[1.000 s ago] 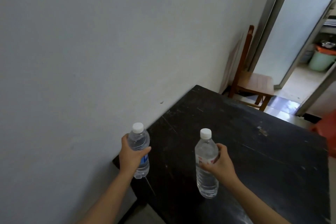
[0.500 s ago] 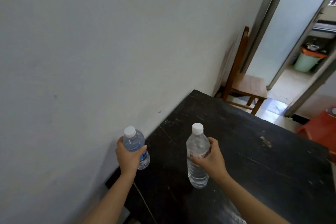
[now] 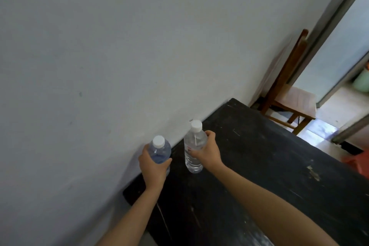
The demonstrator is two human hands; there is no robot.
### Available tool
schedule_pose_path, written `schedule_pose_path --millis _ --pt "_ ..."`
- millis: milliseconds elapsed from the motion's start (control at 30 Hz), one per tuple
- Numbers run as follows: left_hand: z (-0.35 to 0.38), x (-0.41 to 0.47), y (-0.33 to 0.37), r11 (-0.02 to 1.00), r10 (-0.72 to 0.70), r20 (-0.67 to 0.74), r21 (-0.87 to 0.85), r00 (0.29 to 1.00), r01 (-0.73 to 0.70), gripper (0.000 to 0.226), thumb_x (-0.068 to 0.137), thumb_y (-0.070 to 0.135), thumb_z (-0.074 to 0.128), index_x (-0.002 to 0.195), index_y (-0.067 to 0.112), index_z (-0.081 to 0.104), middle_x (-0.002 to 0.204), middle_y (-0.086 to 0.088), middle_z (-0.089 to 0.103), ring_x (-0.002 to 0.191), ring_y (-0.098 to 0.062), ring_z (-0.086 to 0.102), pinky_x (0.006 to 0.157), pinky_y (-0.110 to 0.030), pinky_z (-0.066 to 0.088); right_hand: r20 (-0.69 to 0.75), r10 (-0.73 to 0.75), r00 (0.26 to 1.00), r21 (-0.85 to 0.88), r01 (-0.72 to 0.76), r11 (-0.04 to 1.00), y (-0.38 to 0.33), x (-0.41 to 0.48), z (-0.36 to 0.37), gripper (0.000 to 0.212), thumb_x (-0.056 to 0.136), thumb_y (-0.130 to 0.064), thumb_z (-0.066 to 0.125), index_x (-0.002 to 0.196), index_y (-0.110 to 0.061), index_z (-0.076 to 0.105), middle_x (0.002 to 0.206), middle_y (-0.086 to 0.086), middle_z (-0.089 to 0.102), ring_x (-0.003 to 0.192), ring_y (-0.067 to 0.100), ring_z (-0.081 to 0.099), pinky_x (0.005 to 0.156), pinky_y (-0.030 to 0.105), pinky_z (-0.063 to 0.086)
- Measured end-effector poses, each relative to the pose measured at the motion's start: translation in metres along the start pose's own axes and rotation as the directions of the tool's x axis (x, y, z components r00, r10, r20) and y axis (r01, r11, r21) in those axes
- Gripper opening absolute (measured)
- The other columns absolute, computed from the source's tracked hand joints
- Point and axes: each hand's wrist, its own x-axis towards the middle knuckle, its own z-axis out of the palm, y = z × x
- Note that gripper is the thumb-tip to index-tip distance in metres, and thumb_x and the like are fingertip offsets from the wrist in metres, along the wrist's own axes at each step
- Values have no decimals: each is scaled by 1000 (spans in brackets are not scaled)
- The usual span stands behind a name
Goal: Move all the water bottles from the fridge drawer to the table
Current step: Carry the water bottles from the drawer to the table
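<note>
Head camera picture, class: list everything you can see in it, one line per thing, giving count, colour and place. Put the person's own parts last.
Water bottle in left hand: one, clear with bluish tint, white cap, over the table's near corner by the wall.
Water bottle in right hand: one, clear, white cap, upright, beside the first, farther from the wall.
Table: one, black and scuffed, against the wall.
Wall: one, pale grey, left and centre.
Chair: one, brown wood, beyond the table by the doorway.
Bin: one, pale green, through the doorway, mostly cut off.
Left hand: one, wrapped round its bottle.
Right hand: one, gripping its bottle's side.
</note>
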Motion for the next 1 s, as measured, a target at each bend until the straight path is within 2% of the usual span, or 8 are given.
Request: schedule_pose_path --millis 100,167,300,433,567,700,833,1000 --pt "1 6 -7 1000 -29 -40 5 999 29 67 50 13 85 109 7 53 107 -13 61 98 -29 58 84 -47 50 19 -11 1000 -67 12 998 -11 14 22 72 64 -37 79 118 -15 36 109 6 56 101 26 58 78 34 50" --pt "0 9 -9 1000 -22 -79 6 997 23 66 51 12 85 109 8 53 107 -11 61 99 -28 58 84 -43 50 47 3 999 -61 0 998 -14 23 34 79 64 -36 79 124 -16 33 118 12 54 105 28 56 83 35 50" --pt "-1 1 0 1000 28 -87 9 996 -27 51 57 11 82 98 13 51 100 -4 60 94 -24 58 76 -34 46 58 5 998 -33 -3 999 -18 33 46 74 66 -30 80 122 -16 33 116 12 58 103 27 58 76 30 48" --pt "0 0 -2 999 -20 -100 47 995 25 75 58 14 83 122 6 45 120 -14 55 110 -30 52 89 -42 46 87 4 996 -41 0 999 -21 35 55 72 66 -37 78 119 -15 34 114 12 59 100 28 60 80 38 52" --pt "0 2 -3 997 -48 -114 56 992 55 77 57 14 84 124 7 46 121 -15 56 112 -32 52 93 -42 45 163 5 987 -108 13 994 -27 39 53 72 69 -37 77 120 -11 33 115 12 58 102 29 59 78 36 50" --pt "0 -1 -1 991 -47 -115 119 992 60 80 59 16 83 127 8 43 125 -15 53 114 -35 49 92 -43 42 207 5 978 -129 23 991 -29 39 47 75 70 -35 77 126 -10 34 123 11 55 111 28 55 86 36 47" --pt "0 -3 3 966 -54 -137 243 989 86 82 61 25 81 130 11 40 128 -14 51 115 -37 48 91 -50 43 202 -23 979 -34 31 999 -23 28 36 83 73 -25 76 138 -9 27 134 13 47 123 27 46 95 33 41" --pt "-3 -5 7 953 -81 -91 284 993 103 79 63 24 80 128 7 39 127 -17 51 115 -38 48 90 -50 42 164 57 985 -38 -52 998 2 2 22 78 78 -14 70 142 -13 24 141 12 38 129 23 38 102 32 36"
